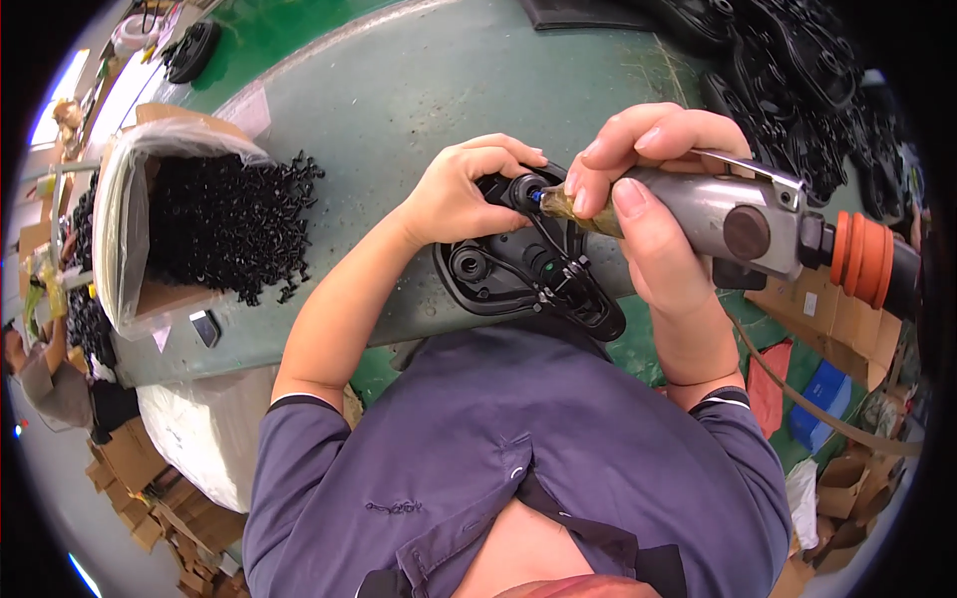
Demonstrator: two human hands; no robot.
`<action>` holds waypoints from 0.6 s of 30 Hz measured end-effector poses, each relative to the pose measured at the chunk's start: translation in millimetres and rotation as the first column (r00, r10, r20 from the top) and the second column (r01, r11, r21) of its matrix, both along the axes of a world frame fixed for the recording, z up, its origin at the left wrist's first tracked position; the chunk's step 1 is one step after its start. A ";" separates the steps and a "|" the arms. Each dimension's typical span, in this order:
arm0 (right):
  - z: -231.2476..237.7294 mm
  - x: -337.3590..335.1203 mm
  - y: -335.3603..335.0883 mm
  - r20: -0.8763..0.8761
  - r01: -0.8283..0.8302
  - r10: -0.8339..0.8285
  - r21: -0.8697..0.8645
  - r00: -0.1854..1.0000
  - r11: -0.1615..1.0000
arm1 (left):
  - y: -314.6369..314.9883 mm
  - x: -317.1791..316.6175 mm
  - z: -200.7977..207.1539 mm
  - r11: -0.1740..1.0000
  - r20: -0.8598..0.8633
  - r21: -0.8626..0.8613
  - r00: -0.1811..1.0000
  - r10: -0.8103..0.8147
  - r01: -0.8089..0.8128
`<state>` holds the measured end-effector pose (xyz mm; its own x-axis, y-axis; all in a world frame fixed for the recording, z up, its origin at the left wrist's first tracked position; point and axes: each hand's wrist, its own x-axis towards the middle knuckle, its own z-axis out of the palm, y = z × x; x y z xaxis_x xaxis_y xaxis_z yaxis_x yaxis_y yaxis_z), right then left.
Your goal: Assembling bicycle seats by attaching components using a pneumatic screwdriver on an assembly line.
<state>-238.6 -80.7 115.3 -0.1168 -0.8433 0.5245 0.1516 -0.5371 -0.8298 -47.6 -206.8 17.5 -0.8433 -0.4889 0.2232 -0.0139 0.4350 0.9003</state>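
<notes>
My left hand (461, 194) is closed on the upper end of a black molded plastic part (478, 296), thumb on one side and fingers on the other. The part has round hubs and curved ribs, and rests at the table's near edge. In my right hand (663, 224) is a metal air screwdriver (713, 214) with a lever and an orange hose fitting, fingers wrapped round its body. Yellowish tape covers its nose. The blue tip (536, 196) meets or almost meets the round hub beside my left fingers; exact contact is too small to tell.
A plastic-lined carton (120, 249) on the left spills small black pieces (229, 224) onto the green table (389, 100). A dark phone-like object (205, 329) lies near it. Black molded parts (788, 90) pile up at far right. Cardboard boxes and a blue bin (820, 407) stand below right.
</notes>
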 end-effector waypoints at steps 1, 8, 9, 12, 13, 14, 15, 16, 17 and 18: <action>-2.0 2.4 -3.8 -0.030 -0.008 0.008 0.004 1.000 1.000 | 0.9 0.3 0.2 1.000 -0.008 0.001 1.000 0.001 -0.001; -19.1 23.7 -27.1 -0.173 -0.004 -0.001 -0.028 0.985 1.000 | 1.1 4.1 -15.9 0.996 -0.099 -0.048 0.993 0.070 -0.075; -20.3 24.4 -29.1 -0.144 -0.019 0.021 0.015 0.989 1.000 | 0.1 4.6 -14.9 0.998 -0.079 -0.016 0.995 0.055 -0.056; -33.9 24.7 -33.9 -0.159 -0.014 0.013 -0.005 0.987 1.000 | 1.7 5.0 -16.2 0.998 -0.069 0.019 0.996 0.056 -0.055; -35.8 26.0 -34.2 -0.164 -0.024 0.023 -0.005 0.986 1.000 | 0.8 3.7 -17.3 0.999 -0.071 0.012 0.996 0.048 -0.047; -36.4 26.7 -33.7 -0.190 -0.012 0.009 -0.018 0.982 1.000 | 0.4 2.8 -17.6 0.999 -0.073 0.004 0.997 0.036 -0.036; -35.5 26.3 -31.8 -0.218 0.015 -0.021 -0.032 0.976 0.999 | 0.0 1.4 -17.2 1.000 -0.080 0.001 0.996 0.027 -0.027; -34.0 24.9 -30.5 -0.226 0.029 -0.036 -0.037 0.973 0.999 | -0.6 0.2 -16.8 1.000 -0.093 -0.018 0.995 0.023 -0.024; -32.0 22.8 -29.8 -0.284 -0.016 0.015 -0.001 0.959 1.000 | -1.3 -1.6 -16.9 0.999 -0.108 -0.040 0.994 0.012 -0.017; -28.7 18.1 -29.1 -0.346 -0.047 0.055 0.034 0.937 0.998 | -0.3 -4.9 -24.4 0.995 -0.147 -0.090 0.988 0.036 -0.049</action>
<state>-220.5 -109.8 86.6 0.1118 -0.8565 0.5038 -0.1207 -0.5150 -0.8487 -52.5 -207.2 -6.9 -0.7774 -0.4949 0.3881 0.0938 0.5189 0.8497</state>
